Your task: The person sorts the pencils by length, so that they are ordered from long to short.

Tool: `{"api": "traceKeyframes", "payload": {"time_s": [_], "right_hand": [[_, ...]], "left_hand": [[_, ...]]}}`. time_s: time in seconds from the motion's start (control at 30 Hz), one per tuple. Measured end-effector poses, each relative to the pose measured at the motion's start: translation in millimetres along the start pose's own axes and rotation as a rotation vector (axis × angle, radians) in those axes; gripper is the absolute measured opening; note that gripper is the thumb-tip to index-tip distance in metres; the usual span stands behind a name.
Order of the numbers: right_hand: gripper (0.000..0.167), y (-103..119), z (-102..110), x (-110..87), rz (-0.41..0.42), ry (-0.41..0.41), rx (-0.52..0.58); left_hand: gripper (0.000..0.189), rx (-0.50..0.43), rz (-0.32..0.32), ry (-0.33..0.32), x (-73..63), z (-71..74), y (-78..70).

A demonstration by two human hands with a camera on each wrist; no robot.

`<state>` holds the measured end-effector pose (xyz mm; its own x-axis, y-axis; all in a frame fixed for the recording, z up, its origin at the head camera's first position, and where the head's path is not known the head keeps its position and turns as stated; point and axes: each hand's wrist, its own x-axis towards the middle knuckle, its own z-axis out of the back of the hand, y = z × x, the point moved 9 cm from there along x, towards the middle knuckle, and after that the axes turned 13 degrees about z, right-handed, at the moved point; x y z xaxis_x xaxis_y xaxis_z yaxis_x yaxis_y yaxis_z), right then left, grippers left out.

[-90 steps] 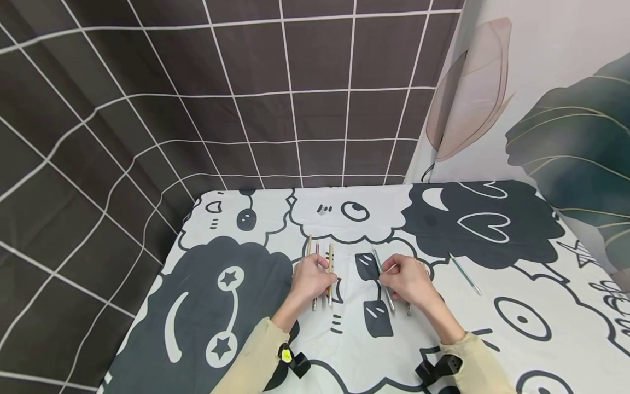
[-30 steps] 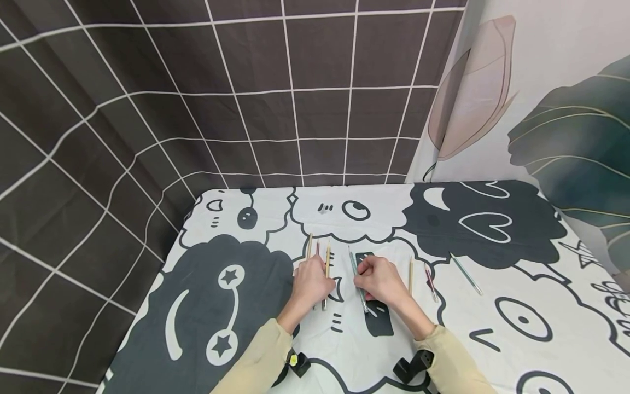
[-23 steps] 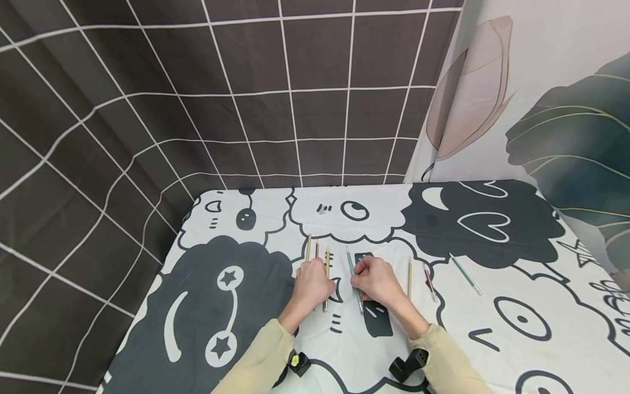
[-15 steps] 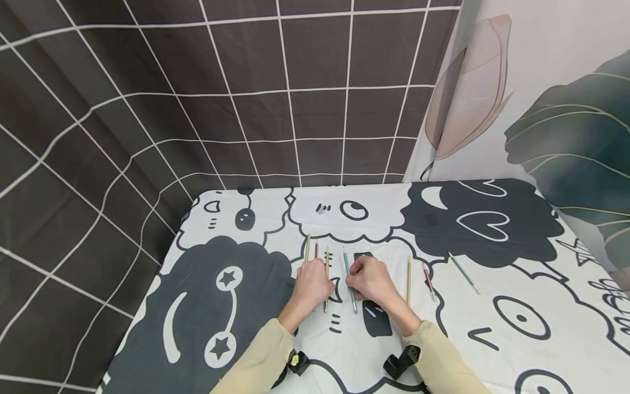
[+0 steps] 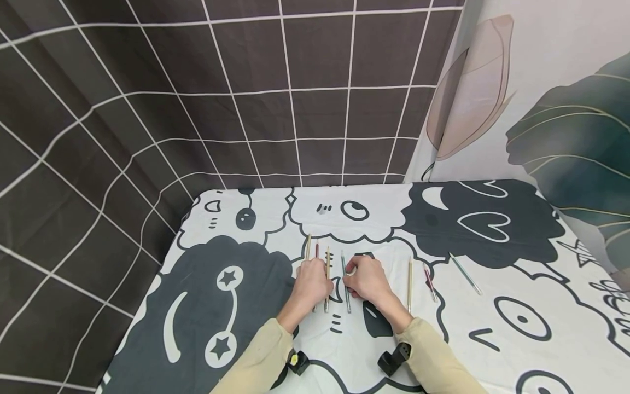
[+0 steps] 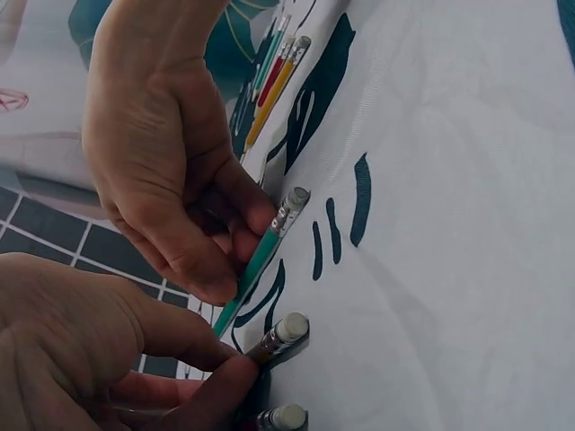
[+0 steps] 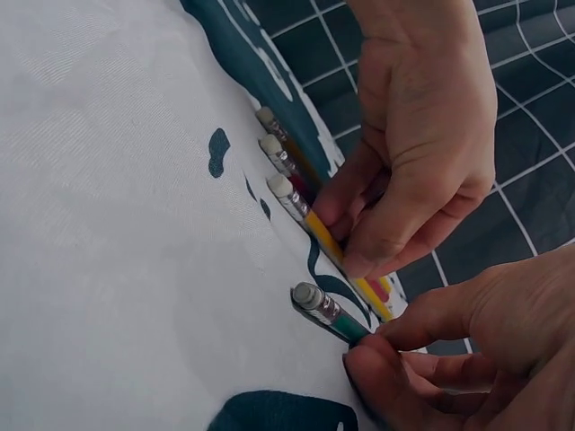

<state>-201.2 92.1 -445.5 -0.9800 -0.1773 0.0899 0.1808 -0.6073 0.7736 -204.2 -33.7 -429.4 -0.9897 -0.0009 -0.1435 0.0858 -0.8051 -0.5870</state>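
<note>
My left hand [image 5: 314, 284] pinches a yellow pencil [image 5: 327, 265] between thumb and finger, on the cloth. Left of it lie a red pencil [image 5: 317, 249] and another yellow pencil [image 5: 308, 247], both partly covered by that hand. My right hand [image 5: 366, 279] pinches a green pencil [image 5: 344, 268], just right of the yellow one and nearly parallel to it. In the left wrist view the green pencil [image 6: 259, 260] slants, its eraser end toward the camera. In the right wrist view a narrow gap separates the green pencil [image 7: 337, 321] from the yellow pencil [image 7: 325, 236].
Right of my right hand lie a yellow pencil [image 5: 409, 282], a red pencil [image 5: 430, 283] and a green pencil [image 5: 464, 272], spaced apart. A black-and-white cartoon cloth [image 5: 354, 361] covers the surface. Behind it hangs a dark grid-patterned curtain [image 5: 315, 120].
My right hand has slid the green pencil leftward, close to the left group, uncovering a yellow and a red pencil behind it. My left hand has stayed nearly in place.
</note>
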Motion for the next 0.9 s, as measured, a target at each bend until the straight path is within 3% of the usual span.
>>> {"api": "traceKeyframes", "payload": {"time_s": [0.43, 0.9], "right_hand": [[0.008, 7.0, -5.9, 4.3, 0.041, 0.000, 0.029], [0.008, 8.0, -7.8, 3.5, 0.027, 0.015, 0.044]], "left_hand": [[0.032, 0.034, -0.018, -0.008, 2.4, 0.8, 0.1], [0.031, 0.037, -0.014, 0.002, 1.9, 1.4, -1.6]]}}
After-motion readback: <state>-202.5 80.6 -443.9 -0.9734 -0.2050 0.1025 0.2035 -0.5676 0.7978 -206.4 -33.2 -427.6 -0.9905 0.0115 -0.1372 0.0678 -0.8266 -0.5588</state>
